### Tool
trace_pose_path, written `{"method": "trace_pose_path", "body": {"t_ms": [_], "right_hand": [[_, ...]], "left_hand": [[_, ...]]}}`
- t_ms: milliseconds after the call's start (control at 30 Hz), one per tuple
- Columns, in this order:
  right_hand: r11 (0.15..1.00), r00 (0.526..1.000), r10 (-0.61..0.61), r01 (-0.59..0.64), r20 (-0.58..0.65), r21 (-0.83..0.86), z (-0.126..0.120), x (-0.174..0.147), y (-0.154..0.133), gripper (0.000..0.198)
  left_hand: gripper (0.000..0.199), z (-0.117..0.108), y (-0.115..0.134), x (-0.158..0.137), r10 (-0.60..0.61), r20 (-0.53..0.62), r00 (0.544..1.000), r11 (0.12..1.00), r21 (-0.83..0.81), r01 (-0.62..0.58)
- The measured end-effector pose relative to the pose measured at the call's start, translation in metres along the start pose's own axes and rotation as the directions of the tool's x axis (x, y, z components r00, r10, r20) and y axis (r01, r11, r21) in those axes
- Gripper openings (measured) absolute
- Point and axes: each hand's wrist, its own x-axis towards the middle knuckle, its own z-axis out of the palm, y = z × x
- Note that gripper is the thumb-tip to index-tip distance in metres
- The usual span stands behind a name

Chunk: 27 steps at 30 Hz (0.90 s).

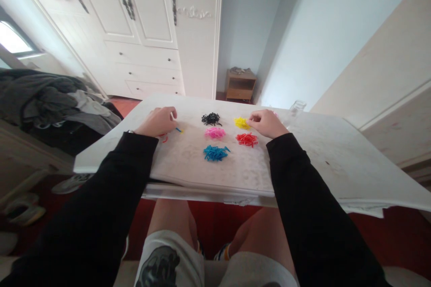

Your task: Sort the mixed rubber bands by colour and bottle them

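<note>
My left hand (159, 121) rests at the left of the white table, fingers loosely curled, with a gap between thumb and forefinger and nothing visible in it. Close to it lie a few blue and yellow strips (179, 130) and red strips (164, 137). My right hand (266, 123) is pinched closed at the right edge of a yellow pile (241, 123); whatever its fingertips hold is too small to make out. The other piles of small, thin band-like pieces are black (211, 119), pink (215, 132), red (247, 139) and blue (216, 153).
Behind my right hand a clear glass bottle (296, 108) stands on the white table (310, 166), with a bit of pink beside it. A white wardrobe (144, 18) and a small wooden cabinet (240, 86) are beyond. Clothes (50, 98) are heaped at the left.
</note>
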Motion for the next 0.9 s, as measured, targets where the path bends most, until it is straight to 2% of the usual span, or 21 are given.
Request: {"method": "trace_pose_path", "body": {"t_ms": [67, 167, 267, 333, 400, 500, 633, 700, 767, 833, 900], "right_hand": [[1.000, 1.000, -0.003, 0.003, -0.007, 0.003, 0.001, 0.000, -0.001, 0.019], [1.000, 1.000, -0.014, 0.014, -0.005, 0.019, 0.003, 0.001, -0.001, 0.019], [0.999, 1.000, -0.009, 0.009, 0.007, 0.031, 0.006, 0.001, -0.002, 0.019], [1.000, 1.000, -0.008, 0.007, 0.012, 0.027, 0.008, 0.002, -0.002, 0.018], [0.999, 1.000, -0.017, 0.017, 0.017, 0.030, 0.010, 0.003, -0.002, 0.018], [0.999, 0.999, -0.037, 0.036, 0.023, 0.042, 0.013, 0.004, 0.000, 0.018], [0.998, 0.998, -0.048, 0.047, 0.030, 0.048, 0.015, 0.004, 0.002, 0.018], [0.998, 0.998, -0.047, 0.045, 0.029, 0.049, 0.015, 0.004, 0.002, 0.018], [0.998, 0.999, -0.043, 0.042, 0.026, 0.050, 0.015, 0.004, 0.002, 0.018], [0.998, 0.999, -0.041, 0.040, 0.026, 0.052, 0.015, 0.004, 0.002, 0.018], [0.998, 0.999, -0.038, 0.036, 0.027, 0.052, 0.015, 0.004, 0.002, 0.018]], "left_hand": [[0.020, 0.000, 0.004, -0.001, 0.059, -0.039, 0.997, 0.998, -0.018, -0.060], [0.017, 0.003, 0.017, -0.004, 0.219, -0.124, 0.968, 0.962, -0.139, -0.235], [0.004, 0.009, 0.034, -0.008, 0.377, -0.187, 0.907, 0.850, -0.319, -0.419], [0.008, 0.014, 0.044, -0.011, 0.447, -0.219, 0.867, 0.773, -0.394, -0.498], [0.014, 0.021, 0.052, -0.013, 0.471, -0.242, 0.849, 0.725, -0.443, -0.528], [0.021, 0.028, 0.059, -0.015, 0.447, -0.262, 0.855, 0.677, -0.526, -0.515], [0.018, 0.029, 0.061, -0.016, 0.446, -0.250, 0.860, 0.622, -0.604, -0.498], [0.010, 0.025, 0.057, -0.015, 0.432, -0.278, 0.858, 0.628, -0.591, -0.507], [0.009, 0.019, 0.050, -0.012, 0.401, -0.321, 0.858, 0.675, -0.530, -0.513], [0.014, 0.010, 0.038, -0.009, 0.370, -0.332, 0.868, 0.772, -0.410, -0.486], [0.012, 0.002, 0.026, -0.006, 0.338, -0.280, 0.898, 0.867, -0.278, -0.413]]}}
